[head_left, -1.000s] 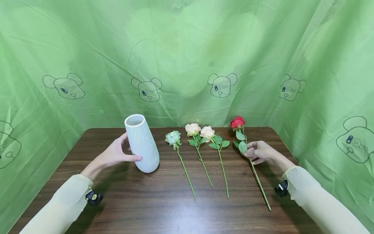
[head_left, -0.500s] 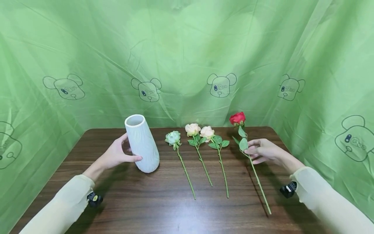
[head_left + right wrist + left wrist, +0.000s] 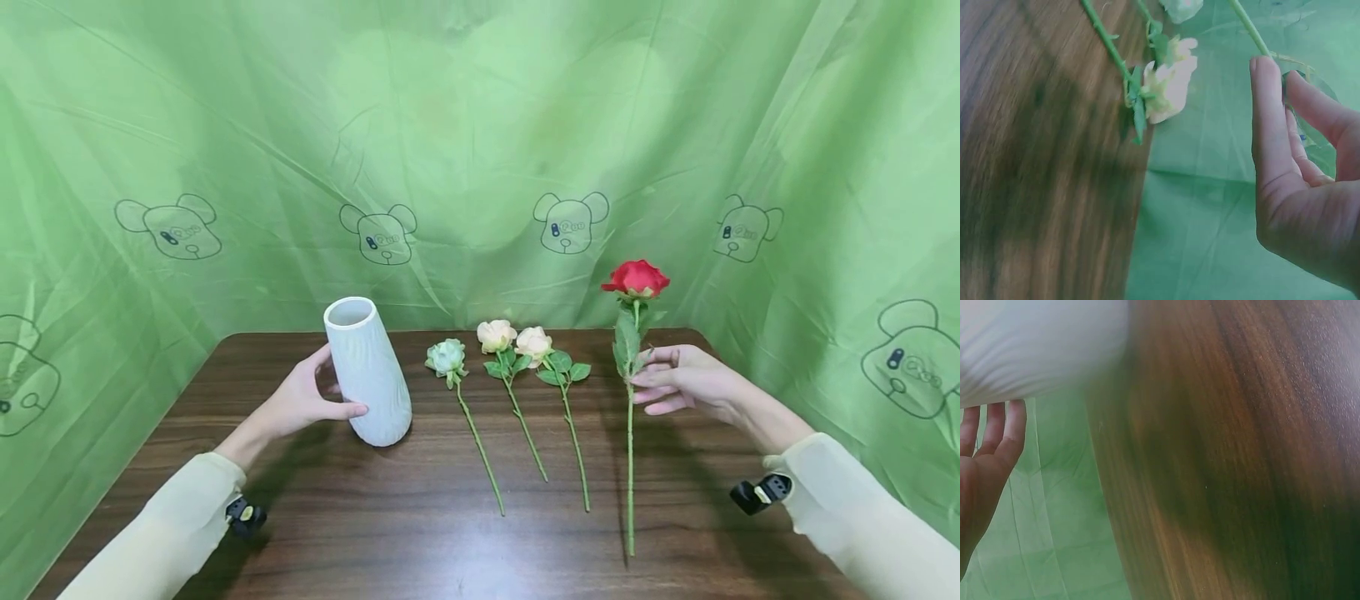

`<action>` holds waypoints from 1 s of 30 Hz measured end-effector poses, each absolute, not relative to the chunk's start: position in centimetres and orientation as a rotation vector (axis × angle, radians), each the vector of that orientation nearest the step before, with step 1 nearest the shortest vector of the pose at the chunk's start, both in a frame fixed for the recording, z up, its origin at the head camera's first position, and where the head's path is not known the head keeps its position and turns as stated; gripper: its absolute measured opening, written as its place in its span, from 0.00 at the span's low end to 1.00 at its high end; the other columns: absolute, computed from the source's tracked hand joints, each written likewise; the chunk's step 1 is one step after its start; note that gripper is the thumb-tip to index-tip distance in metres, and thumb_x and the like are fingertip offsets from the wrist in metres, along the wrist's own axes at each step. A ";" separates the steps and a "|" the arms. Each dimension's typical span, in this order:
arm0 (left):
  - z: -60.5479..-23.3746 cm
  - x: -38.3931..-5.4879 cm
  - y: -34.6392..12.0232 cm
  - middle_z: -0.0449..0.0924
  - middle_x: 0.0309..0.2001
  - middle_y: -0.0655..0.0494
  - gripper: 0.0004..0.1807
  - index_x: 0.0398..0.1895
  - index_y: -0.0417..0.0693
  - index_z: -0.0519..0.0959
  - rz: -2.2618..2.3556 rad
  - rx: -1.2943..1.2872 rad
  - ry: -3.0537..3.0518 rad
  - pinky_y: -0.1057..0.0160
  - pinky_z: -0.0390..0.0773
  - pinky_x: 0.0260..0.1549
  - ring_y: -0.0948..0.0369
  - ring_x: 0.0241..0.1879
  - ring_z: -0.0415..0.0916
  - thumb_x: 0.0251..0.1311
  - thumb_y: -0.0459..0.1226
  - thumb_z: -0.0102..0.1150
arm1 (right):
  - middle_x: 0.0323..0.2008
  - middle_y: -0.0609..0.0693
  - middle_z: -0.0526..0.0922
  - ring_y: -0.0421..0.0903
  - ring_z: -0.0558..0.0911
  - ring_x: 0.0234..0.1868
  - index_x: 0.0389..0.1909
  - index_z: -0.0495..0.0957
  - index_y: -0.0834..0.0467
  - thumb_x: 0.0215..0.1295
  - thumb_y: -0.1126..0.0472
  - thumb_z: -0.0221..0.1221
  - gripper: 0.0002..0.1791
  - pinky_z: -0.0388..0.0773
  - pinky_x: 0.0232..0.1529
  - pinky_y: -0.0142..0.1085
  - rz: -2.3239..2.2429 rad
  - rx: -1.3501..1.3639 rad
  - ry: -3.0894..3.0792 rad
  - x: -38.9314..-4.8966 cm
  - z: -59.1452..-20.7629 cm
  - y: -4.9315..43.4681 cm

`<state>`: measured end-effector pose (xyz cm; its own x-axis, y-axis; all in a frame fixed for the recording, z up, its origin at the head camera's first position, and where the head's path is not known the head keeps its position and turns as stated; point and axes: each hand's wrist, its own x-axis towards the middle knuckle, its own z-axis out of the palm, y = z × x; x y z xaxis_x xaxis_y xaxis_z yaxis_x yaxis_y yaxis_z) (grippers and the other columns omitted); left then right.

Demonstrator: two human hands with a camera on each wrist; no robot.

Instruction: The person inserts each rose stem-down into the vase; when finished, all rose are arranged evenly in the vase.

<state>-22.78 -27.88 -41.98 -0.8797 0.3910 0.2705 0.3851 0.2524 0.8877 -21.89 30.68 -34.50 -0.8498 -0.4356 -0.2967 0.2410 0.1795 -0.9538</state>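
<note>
In the head view a white, ribbed vase [image 3: 375, 387] stands on the left of the table, its round mouth up. My left hand [image 3: 303, 400] grips its left side, thumb across the front and fingers behind; the left wrist view shows fingertips [image 3: 1016, 415] against the vase's wall. On the right, my right hand [image 3: 686, 383] pinches the stem of a red rose [image 3: 636, 279] just under its leaves. The bloom points up, clear of the table. In the right wrist view, thumb and fingers meet at the green stem [image 3: 1249, 26]; the red bloom is out of that view.
Between the hands lie a pale green flower [image 3: 446, 357] and two cream roses, one left [image 3: 497, 336] and one right [image 3: 534, 343], stems toward me. They rest on a dark wooden table [image 3: 360, 525]. A green cloth [image 3: 465, 150] hangs behind and at both sides.
The right hand has raised the red rose from lying on the table; its bloom has gone up and its stem has swung from slanted to near vertical in view. The left hand and vase stay put.
</note>
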 end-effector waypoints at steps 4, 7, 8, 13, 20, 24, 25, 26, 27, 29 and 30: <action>-41.9 -22.7 -27.8 0.76 0.59 0.46 0.48 0.71 0.47 0.65 1.750 0.760 2.478 0.52 0.83 0.53 0.53 0.54 0.79 0.45 0.29 0.81 | 0.46 0.53 0.88 0.51 0.88 0.46 0.50 0.80 0.56 0.71 0.72 0.58 0.12 0.86 0.47 0.47 -1.774 -0.243 1.888 -21.3 -33.7 30.4; -41.9 -22.6 -27.8 0.76 0.59 0.47 0.49 0.71 0.49 0.65 1.757 0.742 2.474 0.49 0.82 0.53 0.52 0.54 0.79 0.44 0.28 0.81 | 0.46 0.54 0.88 0.51 0.87 0.47 0.49 0.82 0.55 0.71 0.72 0.59 0.12 0.86 0.48 0.47 -1.803 -0.291 1.878 -20.9 -33.0 29.8; -41.8 -22.6 -27.8 0.76 0.59 0.47 0.49 0.71 0.49 0.65 1.759 0.742 2.473 0.48 0.82 0.53 0.52 0.53 0.80 0.44 0.28 0.81 | 0.46 0.53 0.88 0.51 0.87 0.47 0.49 0.82 0.55 0.71 0.72 0.59 0.12 0.85 0.48 0.47 -1.811 -0.302 1.880 -20.7 -32.8 29.6; -41.9 -22.7 -27.9 0.75 0.59 0.44 0.49 0.72 0.45 0.63 1.752 0.765 2.469 0.48 0.83 0.52 0.52 0.52 0.81 0.46 0.28 0.80 | 0.45 0.55 0.88 0.52 0.87 0.47 0.47 0.80 0.58 0.71 0.72 0.59 0.09 0.85 0.49 0.49 -1.865 -0.295 1.912 -20.2 -31.9 28.5; -41.9 -22.7 -27.9 0.76 0.59 0.44 0.49 0.72 0.45 0.63 1.752 0.757 2.473 0.48 0.82 0.53 0.51 0.52 0.81 0.46 0.28 0.80 | 0.40 0.54 0.89 0.51 0.88 0.44 0.43 0.75 0.62 0.71 0.70 0.60 0.04 0.85 0.48 0.49 -1.930 -0.285 1.985 -19.7 -30.8 27.0; -41.8 -22.6 -27.8 0.76 0.59 0.44 0.49 0.72 0.45 0.63 1.755 0.750 2.476 0.49 0.82 0.53 0.51 0.52 0.81 0.46 0.28 0.80 | 0.37 0.52 0.87 0.50 0.88 0.41 0.44 0.74 0.62 0.71 0.71 0.59 0.05 0.86 0.46 0.47 -2.019 -0.322 1.934 -19.4 -30.2 26.5; -41.8 -22.6 -27.8 0.76 0.59 0.44 0.49 0.72 0.44 0.63 1.753 0.750 2.477 0.50 0.83 0.52 0.51 0.51 0.81 0.46 0.28 0.80 | 0.37 0.53 0.87 0.49 0.88 0.41 0.45 0.74 0.61 0.72 0.71 0.59 0.06 0.86 0.46 0.46 -2.047 -0.340 1.906 -19.4 -30.1 26.4; -41.8 -22.7 -27.8 0.75 0.59 0.44 0.49 0.72 0.45 0.63 1.753 0.746 2.477 0.51 0.83 0.52 0.51 0.51 0.81 0.46 0.28 0.80 | 0.37 0.53 0.87 0.49 0.88 0.40 0.46 0.73 0.61 0.72 0.72 0.58 0.07 0.86 0.45 0.46 -2.073 -0.358 1.878 -19.3 -30.0 26.3; -41.8 -22.7 -27.8 0.75 0.59 0.44 0.49 0.72 0.44 0.63 1.752 0.748 2.477 0.51 0.83 0.52 0.51 0.51 0.81 0.46 0.28 0.80 | 0.37 0.53 0.87 0.49 0.88 0.40 0.48 0.74 0.61 0.72 0.72 0.57 0.08 0.86 0.45 0.46 -2.097 -0.377 1.850 -19.2 -29.9 26.2; -41.8 -22.7 -27.8 0.75 0.59 0.44 0.49 0.72 0.44 0.63 1.753 0.748 2.474 0.52 0.83 0.51 0.51 0.51 0.81 0.46 0.28 0.80 | 0.39 0.54 0.87 0.49 0.88 0.40 0.50 0.75 0.59 0.72 0.73 0.57 0.10 0.86 0.45 0.46 -2.134 -0.410 1.803 -19.1 -29.7 26.0; -41.9 -22.7 -27.8 0.75 0.59 0.44 0.49 0.72 0.44 0.63 1.755 0.750 2.471 0.51 0.83 0.51 0.51 0.51 0.81 0.46 0.28 0.80 | 0.40 0.54 0.87 0.49 0.88 0.40 0.50 0.76 0.59 0.72 0.73 0.56 0.10 0.86 0.46 0.46 -2.147 -0.418 1.787 -19.0 -29.6 25.9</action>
<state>-22.72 -27.82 -41.88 -0.8844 0.3910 0.2548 0.3693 0.2525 0.8943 -19.00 25.88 -29.59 -0.9074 -0.4198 0.0219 0.0548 -0.1697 -0.9840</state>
